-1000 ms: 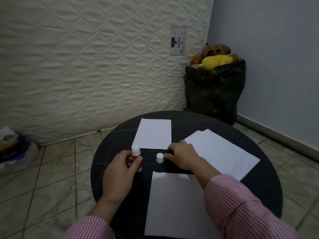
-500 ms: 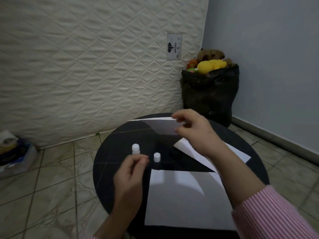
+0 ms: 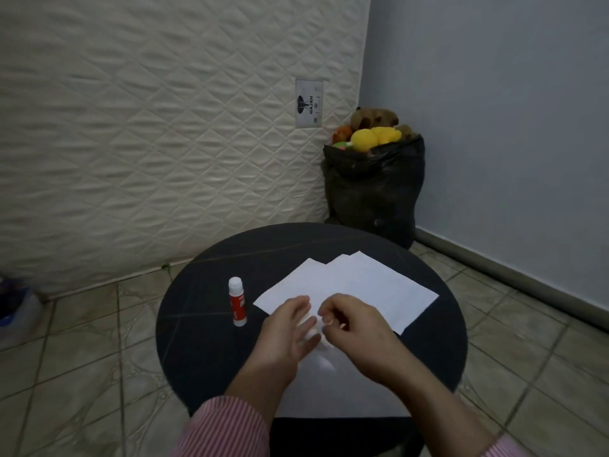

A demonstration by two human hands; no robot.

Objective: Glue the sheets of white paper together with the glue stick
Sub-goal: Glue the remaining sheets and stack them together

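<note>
The glue stick (image 3: pixel 237 301) stood upright on the round black counter (image 3: pixel 197 341), left of the papers and apart from both hands; its white top faced up, though whether it was capped could not be told. A fan of white sheets (image 3: pixel 369 288) lay across the far right of the counter, their corners offset so that about 3 edges showed; 1 larger sheet (image 3: pixel 342 390) lay nearest the person, mostly under the forearms.

The left hand (image 3: pixel 290 331) lay with fingers fairly straight on the paper, pressing rather than gripping; the right hand (image 3: pixel 356 328) had its fingertips curled and drawn together at the near corner of the fan, and it seemed to pinch a paper edge there, though the exact grip was too blurred to be sure. A small white lump between the 2 hands could not be identified.

The step in hand looked like squaring or joining sheets at that corner; to do it well, the flat hand should anchor the lower sheet while the pinching fingers align the edges, then pressure should travel outward from the corner so no wrinkle gets trapped. The main risk seemed to be a sheet sliding on the smooth counter.

A black bag of soft toys (image 3: pixel 374 179) stood in the corner behind.
</note>
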